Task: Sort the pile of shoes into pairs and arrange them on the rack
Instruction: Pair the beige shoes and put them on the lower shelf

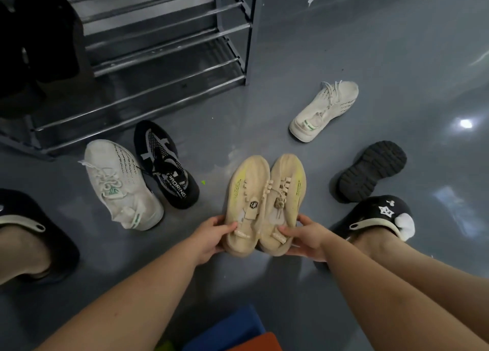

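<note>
Two beige sneakers sit side by side on the grey floor, toes pointing away from me. My left hand [211, 235] grips the heel of the left beige sneaker [246, 192]. My right hand [304, 238] grips the heel of the right beige sneaker [287, 186]. A white knit sneaker [120, 184] lies at the left beside a black sneaker [162, 163]. Its white match [324, 110] lies apart at the upper right. A black shoe [370, 170] lies sole-up at the right. The dark metal rack [164, 46] stands at the upper left.
My feet in black clogs rest on the floor at the left [31, 234] and right [375, 218]. A dark rounded object [39, 38] covers the rack's left part. Blue and orange material [238, 332] shows at the bottom edge. Open floor lies between the shoes.
</note>
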The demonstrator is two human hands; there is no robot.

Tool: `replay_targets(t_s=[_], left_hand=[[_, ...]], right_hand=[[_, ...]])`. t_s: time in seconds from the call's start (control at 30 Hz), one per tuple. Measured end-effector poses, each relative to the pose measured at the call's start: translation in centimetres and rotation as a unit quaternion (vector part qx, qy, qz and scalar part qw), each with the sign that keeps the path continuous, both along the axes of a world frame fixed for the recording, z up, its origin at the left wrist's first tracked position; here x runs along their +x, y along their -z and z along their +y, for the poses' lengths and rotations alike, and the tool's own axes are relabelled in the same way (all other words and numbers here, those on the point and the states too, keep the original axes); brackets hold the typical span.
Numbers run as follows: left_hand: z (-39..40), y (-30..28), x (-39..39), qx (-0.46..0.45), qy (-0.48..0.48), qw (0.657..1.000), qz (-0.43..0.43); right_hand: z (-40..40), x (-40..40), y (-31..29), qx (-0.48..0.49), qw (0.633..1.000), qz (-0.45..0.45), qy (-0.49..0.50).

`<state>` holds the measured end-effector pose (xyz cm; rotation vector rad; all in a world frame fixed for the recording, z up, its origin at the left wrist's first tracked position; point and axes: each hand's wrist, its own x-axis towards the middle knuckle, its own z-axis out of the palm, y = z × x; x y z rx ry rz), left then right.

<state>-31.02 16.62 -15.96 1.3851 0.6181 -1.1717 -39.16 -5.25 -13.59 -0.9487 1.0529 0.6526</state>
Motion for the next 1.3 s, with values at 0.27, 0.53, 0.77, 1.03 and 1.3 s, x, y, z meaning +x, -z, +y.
replay_targets(t_s=[0.27,0.53,0.77,1.03,1.3], left_hand=[[1.8,-5.0,4.5,-0.112,-0.064,0.991,-0.036],[4.8,-9.3,7.7,-0.185,-0.209,0.958,-0.071],[6.5,-12.4,9.5,-0.185,-0.194,0.957,-0.112],[6.4,-17.1,13.1,-0.156,-0.099,0.965,-0.187],[7.1,-23.0,17.7,-0.048,-0.025,0.973,-0.225]], right_hand=[[-0.7,5.9,-3.7,0.012,0.997,-0.079,-0.015],[0.7,11.3,-8.7,-0.020,0.982,-0.138,-0.125],[2.9,14.7,-13.0,-0.061,0.960,-0.177,-0.207],[2.1,18.9,-18.8,-0.170,0.933,-0.222,-0.226],[2.0,21.9,-21.6,-0.177,0.930,-0.241,-0.215]])
